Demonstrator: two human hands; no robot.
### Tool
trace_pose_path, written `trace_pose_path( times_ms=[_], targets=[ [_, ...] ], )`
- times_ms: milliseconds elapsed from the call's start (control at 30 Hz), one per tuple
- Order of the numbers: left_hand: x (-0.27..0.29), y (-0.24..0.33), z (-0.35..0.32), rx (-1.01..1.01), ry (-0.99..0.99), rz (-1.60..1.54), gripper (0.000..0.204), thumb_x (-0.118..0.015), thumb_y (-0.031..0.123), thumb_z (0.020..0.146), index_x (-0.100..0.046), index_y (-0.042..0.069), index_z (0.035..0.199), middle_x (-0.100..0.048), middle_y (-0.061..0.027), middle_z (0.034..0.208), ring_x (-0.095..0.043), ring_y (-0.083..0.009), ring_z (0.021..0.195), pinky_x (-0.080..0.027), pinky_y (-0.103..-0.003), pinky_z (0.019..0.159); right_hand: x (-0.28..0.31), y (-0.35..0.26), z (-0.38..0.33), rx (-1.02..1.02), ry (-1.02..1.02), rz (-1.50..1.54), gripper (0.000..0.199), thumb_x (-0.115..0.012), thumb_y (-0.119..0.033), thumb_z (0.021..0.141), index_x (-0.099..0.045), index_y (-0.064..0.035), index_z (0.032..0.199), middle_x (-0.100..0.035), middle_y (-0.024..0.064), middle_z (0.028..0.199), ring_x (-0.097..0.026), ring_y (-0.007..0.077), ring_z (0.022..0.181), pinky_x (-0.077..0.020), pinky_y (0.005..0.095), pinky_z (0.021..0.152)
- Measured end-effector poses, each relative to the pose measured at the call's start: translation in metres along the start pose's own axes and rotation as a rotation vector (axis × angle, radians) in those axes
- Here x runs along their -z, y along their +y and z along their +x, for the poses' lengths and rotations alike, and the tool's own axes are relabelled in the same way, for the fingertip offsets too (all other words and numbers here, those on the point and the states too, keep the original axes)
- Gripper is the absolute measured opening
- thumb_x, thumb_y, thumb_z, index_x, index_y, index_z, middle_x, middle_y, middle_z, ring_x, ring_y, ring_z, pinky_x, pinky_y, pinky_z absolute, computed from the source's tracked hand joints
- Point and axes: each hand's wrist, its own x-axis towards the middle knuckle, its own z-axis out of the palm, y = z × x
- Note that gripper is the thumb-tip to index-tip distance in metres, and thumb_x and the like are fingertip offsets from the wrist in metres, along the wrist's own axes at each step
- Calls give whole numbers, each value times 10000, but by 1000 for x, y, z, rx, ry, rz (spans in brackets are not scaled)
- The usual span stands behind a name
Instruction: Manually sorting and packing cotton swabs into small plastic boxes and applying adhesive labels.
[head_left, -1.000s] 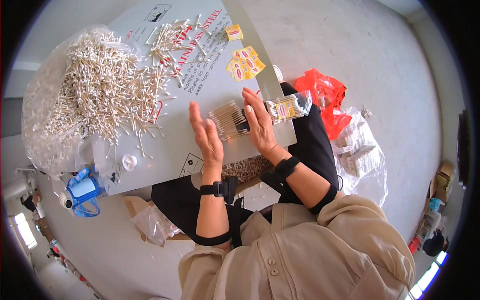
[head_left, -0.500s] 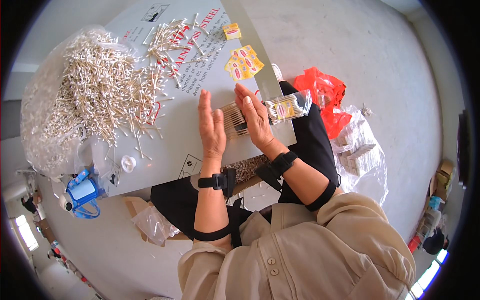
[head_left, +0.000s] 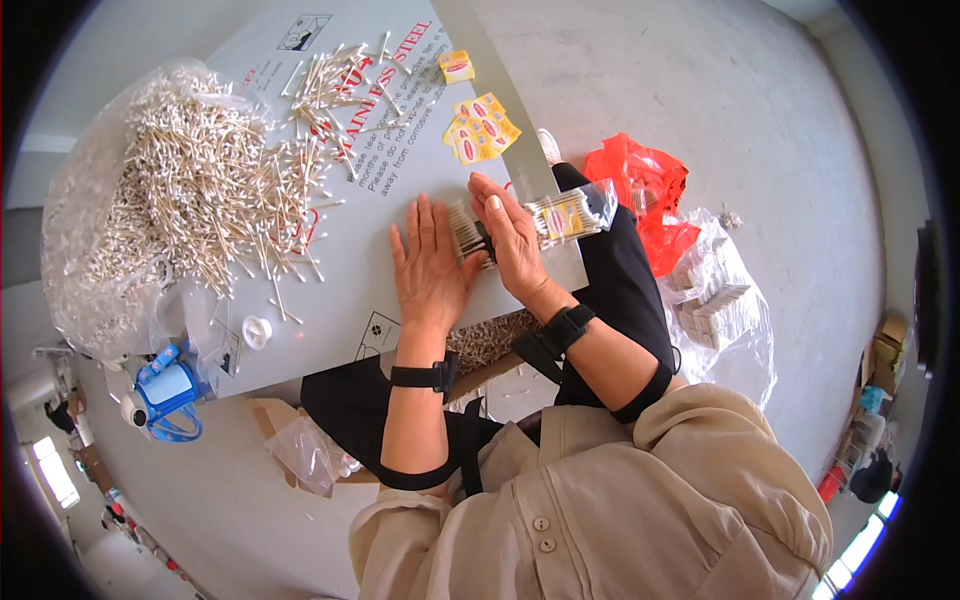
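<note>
My left hand (head_left: 432,268) lies palm down, fingers outstretched, on the near part of the metal-sheet table, over one end of a row of cotton swabs (head_left: 463,229). My right hand (head_left: 510,245) rests across the other part of the row, its fingers straight and side by side. A dark strip shows under the swabs between the hands. Just right of my right hand is a clear plastic pack (head_left: 562,217) of cotton swabs with a yellow card in it, reaching past the table edge. What lies beneath both palms is hidden.
A big heap of loose swabs (head_left: 200,180) spills from a clear bag on the left. Yellow cards (head_left: 480,128) lie at the far edge. A white cap (head_left: 257,332) and a blue bottle (head_left: 168,388) are near left. A red bag (head_left: 640,190) and bagged packs (head_left: 715,300) lie on the floor.
My left hand has turned from upright on its edge to palm down and come right onto the swab row. My right hand has hardly moved.
</note>
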Motion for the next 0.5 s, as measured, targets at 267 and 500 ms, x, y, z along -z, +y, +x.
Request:
trace_pose_path(
  times_ms=[267,500],
  targets=[
    [-12,-4,-7,138,348,-811,690,-435,415,1008,-238,-44,1485,-209,-229,1564,-185,-348,1464,-168,-453,1180,0,4,-4,98,1,-168,494,-407,-301,1050,-399,18,1427,-416,127,1466,-380,193,1362,-301,327,1146],
    [-14,2,8,227,348,-1072,660,-330,423,1041,-227,-47,1492,-248,-235,1542,-236,-313,1445,-204,-428,1171,-10,10,0,161,22,-196,434,-439,-267,1041,-470,16,1368,-438,136,1453,-396,230,1350,-292,324,1117]
  ],
)
